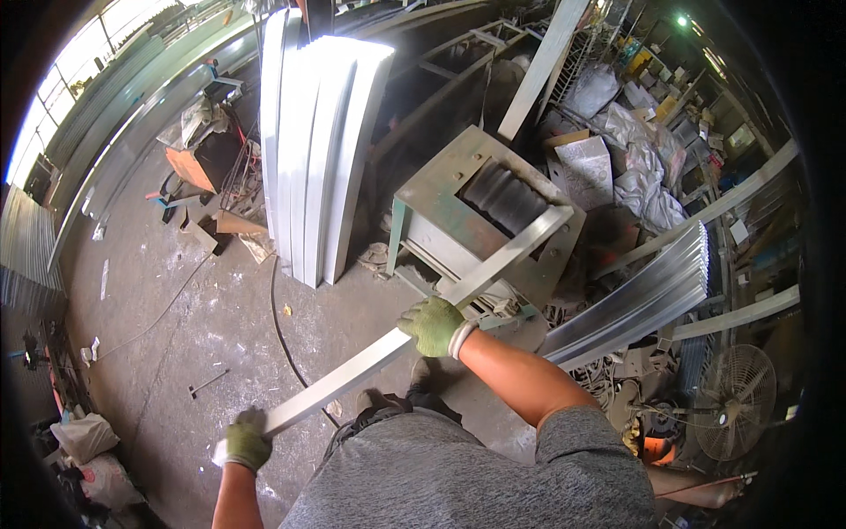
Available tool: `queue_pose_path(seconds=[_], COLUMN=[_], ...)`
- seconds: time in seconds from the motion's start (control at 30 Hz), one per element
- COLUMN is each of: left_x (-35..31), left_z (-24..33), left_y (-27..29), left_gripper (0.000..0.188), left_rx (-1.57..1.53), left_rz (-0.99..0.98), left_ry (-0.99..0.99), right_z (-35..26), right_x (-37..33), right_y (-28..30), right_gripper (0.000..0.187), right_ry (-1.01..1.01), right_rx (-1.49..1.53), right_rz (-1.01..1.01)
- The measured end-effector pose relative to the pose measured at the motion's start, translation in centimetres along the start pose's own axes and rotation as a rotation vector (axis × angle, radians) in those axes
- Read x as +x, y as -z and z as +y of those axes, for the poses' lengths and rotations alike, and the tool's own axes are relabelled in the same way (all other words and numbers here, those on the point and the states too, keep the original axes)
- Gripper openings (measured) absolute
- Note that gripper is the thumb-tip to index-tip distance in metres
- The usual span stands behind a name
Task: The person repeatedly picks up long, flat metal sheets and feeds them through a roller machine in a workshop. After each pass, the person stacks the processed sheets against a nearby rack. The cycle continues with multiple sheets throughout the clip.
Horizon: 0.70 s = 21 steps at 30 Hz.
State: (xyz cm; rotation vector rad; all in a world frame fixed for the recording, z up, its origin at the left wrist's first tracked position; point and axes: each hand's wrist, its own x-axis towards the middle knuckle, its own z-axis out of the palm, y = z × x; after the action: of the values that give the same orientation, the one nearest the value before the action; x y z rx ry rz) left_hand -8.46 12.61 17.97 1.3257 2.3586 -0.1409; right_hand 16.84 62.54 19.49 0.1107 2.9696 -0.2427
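A long, pale metal bar (344, 381) runs slantwise across in front of me. My left hand (247, 438), in a green glove, is closed round its near left end. Further along, my right hand (434, 326), in a matching glove, grips the bar near its middle. The bar's far end reaches over the top of a worn grey-green metal machine (441, 181), beside a dark ribbed roller (505, 198) set in an opening there. Whether the bar touches the roller I cannot tell.
Shiny metal profiles (322, 159) stand stacked left of the machine; another stack (634, 295) lies to its right. A cable (280, 326) crosses the floor. At the right stands a caged fan (730, 404), and a small T-shaped tool (209, 383) lies on the floor at left.
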Motion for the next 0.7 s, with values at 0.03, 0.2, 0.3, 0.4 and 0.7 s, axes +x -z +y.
queue_pose_path(seconds=[0.03, 0.2, 0.3, 0.4, 0.7], left_x=[0.3, 3.3, 6.2, 10.2, 18.2], left_z=[1.2, 8.4, 14.1, 19.1, 27.2], left_y=[-1.3, -4.0, -3.9, -3.0, 1.5], left_gripper=[0.057, 0.043, 0.025, 0.028, 0.031], left_rx=[0.058, -0.313, -0.362, -0.408, -0.423], left_rz=[0.042, -0.136, 0.003, -0.055, -0.186], left_ry=[-0.045, 0.099, 0.078, 0.065, 0.029], right_z=[1.1, 7.1, 11.2, 15.6, 25.6], right_x=[0.1, 0.2, -0.8, -1.2, -2.9], right_y=[-0.4, -2.1, -2.2, -1.1, 2.5], right_gripper=[0.034, 0.034, 0.029, 0.029, 0.026], right_ry=[0.011, -0.012, -0.186, -0.327, -0.445], right_rx=[-0.029, -0.122, -0.201, -0.235, -0.335], right_rz=[-0.022, -0.202, -0.077, -0.091, -0.112])
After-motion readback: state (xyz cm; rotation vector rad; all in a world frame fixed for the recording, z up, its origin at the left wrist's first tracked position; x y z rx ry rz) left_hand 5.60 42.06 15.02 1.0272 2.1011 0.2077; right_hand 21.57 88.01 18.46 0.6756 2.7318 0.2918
